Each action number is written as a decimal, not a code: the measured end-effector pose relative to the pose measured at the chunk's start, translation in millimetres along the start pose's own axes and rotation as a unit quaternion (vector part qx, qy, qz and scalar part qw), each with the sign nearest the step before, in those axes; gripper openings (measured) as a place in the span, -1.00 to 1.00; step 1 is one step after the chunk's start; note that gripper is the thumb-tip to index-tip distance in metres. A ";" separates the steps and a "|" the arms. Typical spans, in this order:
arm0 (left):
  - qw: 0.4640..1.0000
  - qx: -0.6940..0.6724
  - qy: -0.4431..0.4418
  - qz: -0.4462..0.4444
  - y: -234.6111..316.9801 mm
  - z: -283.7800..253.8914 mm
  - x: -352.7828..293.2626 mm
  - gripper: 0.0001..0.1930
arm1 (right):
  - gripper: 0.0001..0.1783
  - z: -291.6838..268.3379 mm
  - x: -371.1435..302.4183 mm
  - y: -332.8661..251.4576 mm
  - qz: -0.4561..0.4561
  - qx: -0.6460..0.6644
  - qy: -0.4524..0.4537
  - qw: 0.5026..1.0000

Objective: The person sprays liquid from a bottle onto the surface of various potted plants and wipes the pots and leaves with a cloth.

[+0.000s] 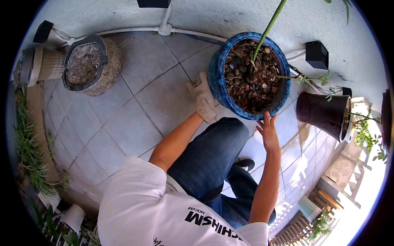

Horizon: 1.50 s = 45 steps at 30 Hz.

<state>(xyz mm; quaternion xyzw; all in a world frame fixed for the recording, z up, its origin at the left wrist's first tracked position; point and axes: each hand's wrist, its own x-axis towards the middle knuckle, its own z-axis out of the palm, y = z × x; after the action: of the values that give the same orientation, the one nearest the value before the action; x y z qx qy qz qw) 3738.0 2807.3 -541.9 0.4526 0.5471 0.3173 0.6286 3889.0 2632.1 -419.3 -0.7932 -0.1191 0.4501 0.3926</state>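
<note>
A round blue glazed plant pot [217, 78] stands ahead of me, filled with pebbles [250, 78] and dry leaf bits, with one green stem [266, 33] rising from it. My left hand [203, 98], in a beige knitted glove, lies against the pot's left outer side. Its thumb stands away from the other fingers, and the palm side is hidden. Bare and with fingers stretched apart, my right hand [269, 133] touches the near rim of the pot with its fingertips.
A speckled stone planter [108, 67] with grey soil stands at the left by the wall. Right of the blue pot, a dark brown pot [320, 115] is near a black wall lamp [317, 55]. White pipe [197, 33] runs along the wall base. Grey tiles [152, 102] cover the floor.
</note>
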 end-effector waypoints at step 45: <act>0.846 0.326 -0.402 0.127 219.7 93.2 99.0 -0.44 | -0.23 13.6 -2.8 11.8 -0.071 0.114 0.052 0.990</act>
<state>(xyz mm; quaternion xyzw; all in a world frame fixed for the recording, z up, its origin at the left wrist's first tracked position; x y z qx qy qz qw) 3869.8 2960.6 -381.0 0.7850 0.2564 -0.0114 0.5639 3874.5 2629.7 -430.0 -0.7553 -0.1024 0.3899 0.5168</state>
